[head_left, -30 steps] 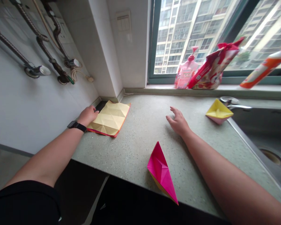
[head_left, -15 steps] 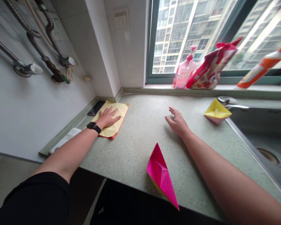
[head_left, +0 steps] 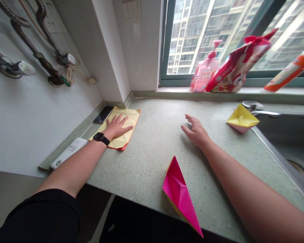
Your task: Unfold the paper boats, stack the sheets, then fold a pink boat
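Note:
My left hand (head_left: 118, 126) lies flat with spread fingers on a creased stack of pale yellow paper (head_left: 130, 116), whose lower sheets show an orange-red edge. A black watch is on that wrist. To the right, my right hand (head_left: 195, 130) rests at the counter with its fingers apart and nothing in them. A pink paper boat (head_left: 181, 194), yellowish on its outer side, stands near the counter's front edge, between my arms. Beyond my right hand, a yellow paper boat (head_left: 243, 118) with a pinkish underside sits beside the sink.
A dark phone (head_left: 103, 114) and a white device (head_left: 69, 153) lie along the left wall. The steel sink (head_left: 288, 135) with its faucet (head_left: 253, 106) is at right. On the sill stand a pink pump bottle (head_left: 205, 72), a red bag (head_left: 239, 67) and an orange-white bottle (head_left: 288, 74).
The view has shifted slightly, so the boats and sill items appear farther right. Both hands keep the same poses, the left still flat on the paper.

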The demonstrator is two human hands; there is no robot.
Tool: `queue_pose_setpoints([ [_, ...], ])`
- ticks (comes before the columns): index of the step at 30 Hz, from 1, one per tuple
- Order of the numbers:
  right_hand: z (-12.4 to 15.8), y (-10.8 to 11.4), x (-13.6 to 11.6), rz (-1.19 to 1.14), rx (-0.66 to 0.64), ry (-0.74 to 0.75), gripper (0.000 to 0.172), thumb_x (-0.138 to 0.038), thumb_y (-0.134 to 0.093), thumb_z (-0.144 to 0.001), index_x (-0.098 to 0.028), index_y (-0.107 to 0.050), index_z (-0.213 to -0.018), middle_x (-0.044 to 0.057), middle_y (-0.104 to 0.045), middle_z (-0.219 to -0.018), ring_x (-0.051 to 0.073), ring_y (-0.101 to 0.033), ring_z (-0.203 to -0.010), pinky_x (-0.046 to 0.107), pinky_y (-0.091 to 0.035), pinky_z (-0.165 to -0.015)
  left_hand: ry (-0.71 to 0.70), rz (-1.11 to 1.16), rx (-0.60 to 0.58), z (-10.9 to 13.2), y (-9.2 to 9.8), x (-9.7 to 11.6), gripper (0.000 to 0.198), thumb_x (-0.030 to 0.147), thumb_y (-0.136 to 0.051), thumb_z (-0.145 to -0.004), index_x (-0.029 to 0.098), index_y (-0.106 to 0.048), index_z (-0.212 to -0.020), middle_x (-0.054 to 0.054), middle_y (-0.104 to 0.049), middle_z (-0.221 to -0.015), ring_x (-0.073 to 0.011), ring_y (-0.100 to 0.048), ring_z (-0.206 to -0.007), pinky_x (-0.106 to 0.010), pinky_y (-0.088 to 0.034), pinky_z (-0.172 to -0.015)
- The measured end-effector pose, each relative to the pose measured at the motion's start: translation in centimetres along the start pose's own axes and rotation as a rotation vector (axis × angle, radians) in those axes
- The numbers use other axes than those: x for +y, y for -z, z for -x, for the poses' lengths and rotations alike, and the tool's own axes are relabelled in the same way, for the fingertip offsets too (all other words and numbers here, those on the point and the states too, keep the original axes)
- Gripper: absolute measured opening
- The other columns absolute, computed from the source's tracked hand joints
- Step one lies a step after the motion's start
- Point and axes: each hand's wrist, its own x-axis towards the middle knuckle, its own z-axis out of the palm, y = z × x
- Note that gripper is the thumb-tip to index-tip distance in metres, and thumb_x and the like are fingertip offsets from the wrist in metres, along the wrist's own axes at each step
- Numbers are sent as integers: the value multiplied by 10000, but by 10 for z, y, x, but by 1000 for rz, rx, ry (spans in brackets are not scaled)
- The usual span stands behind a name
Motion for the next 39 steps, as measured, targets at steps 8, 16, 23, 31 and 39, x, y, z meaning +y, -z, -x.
queue_pose_setpoints([
  [8, -2, -1, -1, -3, -15, 1, 679, -511, -638, -930, -222, -561, -1539, 210, -665, -1447, 410, -652, -1362, 641, -505, -1187, -42, 54, -24, -1, 10, -4, 956, 849, -446, -987, 299, -321, -1758, -160, -207, -1853, -503, -174, -1684, -795, -144, -1280],
  [16, -4, -2, -3, 2, -19, -3, 695, -507, -634, -905, -188, -571, -1520, 229, -679, -1418, 419, -670, -1333, 651, -515, -1172, -430, 60, 122, 64, 23, -51, 721, 668, -473, -1073, 229, -512, -1643, -136, -446, -1754, -329, -395, -1621, -517, -267, -1348],
  [23, -4, -3, -2, -1, -24, 3, 695, -513, -636, -910, -202, -565, -1527, 216, -690, -1406, 415, -674, -1326, 646, -524, -1165, -594, -70, 193, 114, 21, -97, 610, 549, -617, -1043, 202, -614, -1545, -181, -545, -1668, -356, -480, -1554, -588, -282, -1336],
  [31, -4, -3, -1, 6, -12, 17, 682, -509, -635, -914, -212, -578, -1525, 201, -711, -1378, 404, -685, -1303, 639, -531, -1156, -467, -63, 128, 119, 19, -85, 490, 422, -549, -1082, 182, -664, -1494, -137, -565, -1669, -284, -471, -1556, -495, -222, -1372],
  [39, -4, -3, -5, 7, -16, 15, 692, -513, -620, -909, -186, -586, -1518, 215, -711, -1380, 398, -695, -1295, 624, -537, -1156, -472, 1, 145, 123, 22, -78, 396, 376, -594, -1060, 222, -735, -1398, -116, -684, -1544, -282, -591, -1443, -475, -366, -1307],
])
